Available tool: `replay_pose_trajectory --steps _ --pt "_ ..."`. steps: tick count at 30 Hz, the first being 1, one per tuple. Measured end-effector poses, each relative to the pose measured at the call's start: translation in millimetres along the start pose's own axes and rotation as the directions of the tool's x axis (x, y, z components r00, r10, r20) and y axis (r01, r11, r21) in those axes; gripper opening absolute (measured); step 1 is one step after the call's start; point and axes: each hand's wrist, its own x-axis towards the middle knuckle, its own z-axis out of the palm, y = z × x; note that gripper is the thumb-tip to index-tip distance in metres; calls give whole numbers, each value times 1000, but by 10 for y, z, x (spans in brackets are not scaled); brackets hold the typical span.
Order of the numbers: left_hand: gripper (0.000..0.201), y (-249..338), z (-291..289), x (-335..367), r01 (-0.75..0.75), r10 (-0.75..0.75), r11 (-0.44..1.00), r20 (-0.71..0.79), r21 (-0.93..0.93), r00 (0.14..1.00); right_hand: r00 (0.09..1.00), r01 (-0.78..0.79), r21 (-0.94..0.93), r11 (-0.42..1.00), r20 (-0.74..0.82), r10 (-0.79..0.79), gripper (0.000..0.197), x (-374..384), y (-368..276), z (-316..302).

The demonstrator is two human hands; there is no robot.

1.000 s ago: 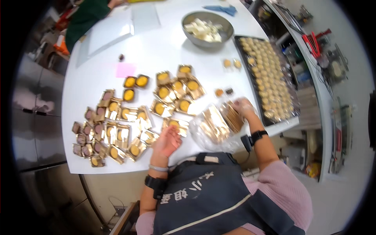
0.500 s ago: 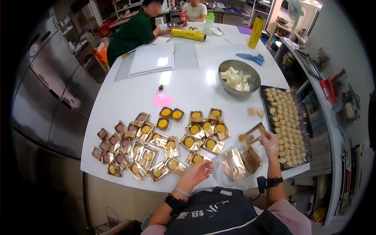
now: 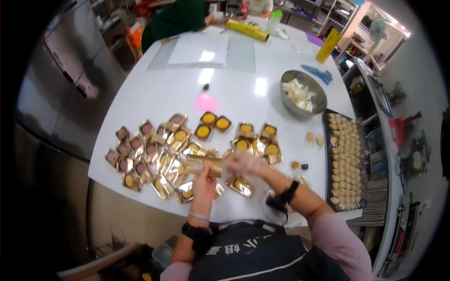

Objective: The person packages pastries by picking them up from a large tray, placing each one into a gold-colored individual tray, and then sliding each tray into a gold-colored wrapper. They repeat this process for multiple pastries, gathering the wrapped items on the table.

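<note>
A gold foil pouch (image 3: 213, 165) is held above the wrapped pastries, one end toward each hand. My bare left hand (image 3: 204, 186) pinches its lower edge with thumb and fingers. My right hand (image 3: 241, 165), in a clear glove and blurred, is closed at the pouch's right end. Below and to the left lie many gold-wrapped round pastries (image 3: 180, 136), some with yellow tops, others purplish. Three yellow pastries in dark trays (image 3: 208, 117) sit unwrapped beyond them. Under my right forearm, the clear plastic bag (image 3: 269, 201) is mostly hidden.
At the right, a black tray (image 3: 331, 187) carries rows of small pale dough balls. A steel bowl (image 3: 322, 100) of white pieces stands behind it. A pink paper (image 3: 206, 101), a white board (image 3: 197, 49) and yellow rolls (image 3: 247, 30) lie farther off. A person in green leans on the far-left edge.
My right hand has swung left from the plastic bag, bringing a gold pouch over the wrapped pastries. The left hand has moved left and now grips it. The view has shifted.
</note>
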Motion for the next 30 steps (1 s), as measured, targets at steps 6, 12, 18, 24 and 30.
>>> replay_pose_trajectory --steps 6,12,18,24,30 --pt "14 312 -145 3 -58 56 998 -78 -26 995 877 -248 19 969 -420 233 34 1283 416 -672" --pt "20 391 -223 35 -16 15 1000 -119 -5 993 914 -165 -628 761 -387 -121 27 1812 1165 -685" --pt "23 416 -209 73 -35 43 995 -77 97 996 876 -64 -47 997 -482 34 24 1601 826 -548" --pt "20 460 147 97 -73 73 997 -42 -16 996 876 -48 180 983 -465 127 28 553 -49 -469" --pt "19 387 293 -10 -89 90 996 -69 16 994 873 98 436 895 -470 133 21 -100 -281 61"
